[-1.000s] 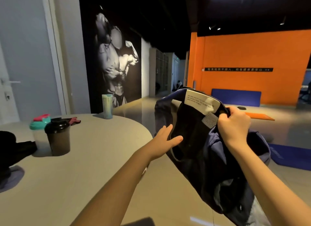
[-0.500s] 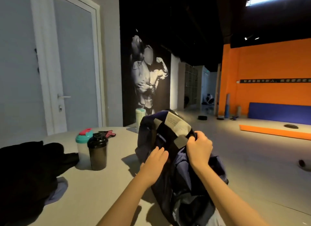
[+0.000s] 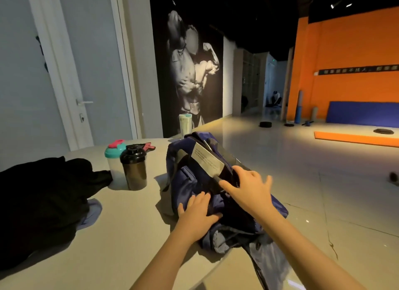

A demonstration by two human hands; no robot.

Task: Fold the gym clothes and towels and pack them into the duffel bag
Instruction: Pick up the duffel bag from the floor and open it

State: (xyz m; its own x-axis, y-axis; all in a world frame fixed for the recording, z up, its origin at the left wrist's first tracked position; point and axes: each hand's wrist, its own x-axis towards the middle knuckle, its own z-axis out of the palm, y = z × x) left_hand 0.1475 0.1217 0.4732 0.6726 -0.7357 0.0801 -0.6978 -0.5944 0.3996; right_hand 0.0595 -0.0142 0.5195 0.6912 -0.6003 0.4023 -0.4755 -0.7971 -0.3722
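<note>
The pale table (image 3: 121, 235) in front of you carries a heap of black clothes (image 3: 43, 203) on its left. The navy duffel bag (image 3: 185, 181) slumps at the table's right edge. Your right hand (image 3: 250, 192) lies on the bag's top, fingers spread apart. Your left hand (image 3: 197, 214) presses on the bag's near side, fingers straight and close together. A dark bottle (image 3: 133, 170) and a teal-capped bottle (image 3: 114, 158) stand between heap and bag.

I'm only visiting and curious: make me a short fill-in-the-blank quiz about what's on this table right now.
1. Both the left hand and the right hand touch the ____.
2. The clothes pile at the left of the table is ____ in colour.
3. Right beside that pile stand ____ shaker bottles.
Missing words: duffel bag; black; two.
</note>
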